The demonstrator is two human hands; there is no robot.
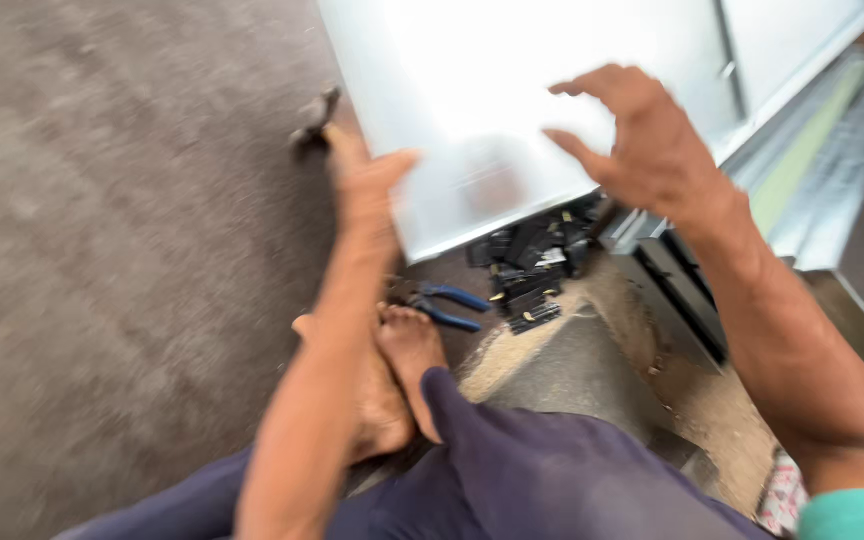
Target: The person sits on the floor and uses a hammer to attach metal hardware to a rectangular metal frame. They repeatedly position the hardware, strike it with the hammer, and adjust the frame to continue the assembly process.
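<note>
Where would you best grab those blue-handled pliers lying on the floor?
Probably by the two blue handles, coming down from above: the pliers lie flat on the floor by the bare feet, handles pointing right, away from the dark head.

The one thing here that looks like a package is a small crumpled wrapper with a red and white pattern (780, 495), lying on the floor at the bottom right edge of the view, just above a turquoise sleeve. Motion blur hides its shape. No labels, signs or screens show.
</note>
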